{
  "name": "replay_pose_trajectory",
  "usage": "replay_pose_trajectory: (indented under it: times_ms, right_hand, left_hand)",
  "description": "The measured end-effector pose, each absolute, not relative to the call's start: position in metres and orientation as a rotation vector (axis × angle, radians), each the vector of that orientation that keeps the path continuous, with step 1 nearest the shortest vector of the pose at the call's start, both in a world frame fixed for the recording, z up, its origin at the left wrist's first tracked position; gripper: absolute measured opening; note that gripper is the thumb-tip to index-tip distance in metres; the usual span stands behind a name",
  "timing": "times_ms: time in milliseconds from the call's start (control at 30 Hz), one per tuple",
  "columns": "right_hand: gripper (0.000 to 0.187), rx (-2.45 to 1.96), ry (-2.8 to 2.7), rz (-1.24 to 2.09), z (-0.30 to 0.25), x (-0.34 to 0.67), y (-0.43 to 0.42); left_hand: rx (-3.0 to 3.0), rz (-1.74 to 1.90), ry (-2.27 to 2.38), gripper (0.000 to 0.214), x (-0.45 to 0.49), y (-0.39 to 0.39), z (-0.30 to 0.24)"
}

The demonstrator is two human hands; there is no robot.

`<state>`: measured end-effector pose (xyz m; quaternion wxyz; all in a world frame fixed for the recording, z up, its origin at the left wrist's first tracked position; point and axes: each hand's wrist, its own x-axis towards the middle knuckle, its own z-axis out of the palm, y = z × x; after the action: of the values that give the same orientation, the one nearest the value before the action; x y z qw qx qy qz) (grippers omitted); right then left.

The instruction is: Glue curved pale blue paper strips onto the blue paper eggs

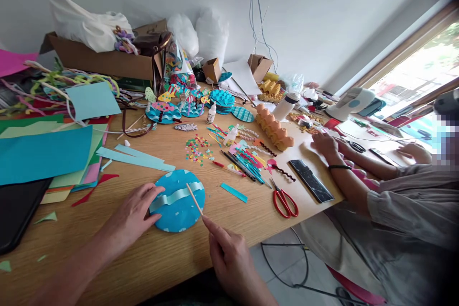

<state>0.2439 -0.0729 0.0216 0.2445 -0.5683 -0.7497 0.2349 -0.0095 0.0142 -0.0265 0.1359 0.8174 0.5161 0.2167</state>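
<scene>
A blue paper disc (175,217) lies on the table in front of me. A pale blue wavy paper strip (175,196) runs across it, and small pale paper bits dot its surface. My left hand (134,208) holds the disc by its left edge, thumb and fingers on the rim. Pinched in my right hand (227,246) is a thin wooden stick (194,200), its far tip over the strip's right part. To the right of the disc lie a short blue paper strip (234,191) and red-handled scissors (285,202).
Coloured paper sheets (39,155) and pale blue strips (134,158) lie left. Beyond are confetti (198,148), glue bottles (211,114), pens (244,165), finished paper-fish discs (164,112) and an egg carton (274,129). A phone (311,180) and a co-worker's arms (353,172) are at right.
</scene>
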Motion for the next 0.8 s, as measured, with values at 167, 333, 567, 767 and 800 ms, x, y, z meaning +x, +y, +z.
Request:
replay_pose_trajectory:
  times_ms: [167,333,567,767,800]
  right_hand:
    - [0.04,-1.693,-1.974,0.547,0.018,0.259,-0.07]
    - [0.043,-1.814,-2.034,0.576,0.012,0.262,-0.06]
    - [0.049,-1.918,-2.224,0.518,0.011,0.259,-0.052]
    - [0.048,-1.892,-2.243,0.537,0.012,0.262,-0.051]
    - [0.048,-1.876,-2.211,0.544,0.012,0.262,-0.051]
  left_hand:
    - [2.376,0.621,1.493,0.04,-0.012,0.015,-0.032]
    - [2.386,0.683,1.488,0.04,-0.016,0.015,-0.043]
    - [2.416,0.711,1.476,0.04,-0.017,0.017,-0.044]
    - [2.398,0.703,1.479,0.04,-0.017,0.018,-0.044]
    - [2.407,0.711,1.474,0.04,-0.017,0.018,-0.045]
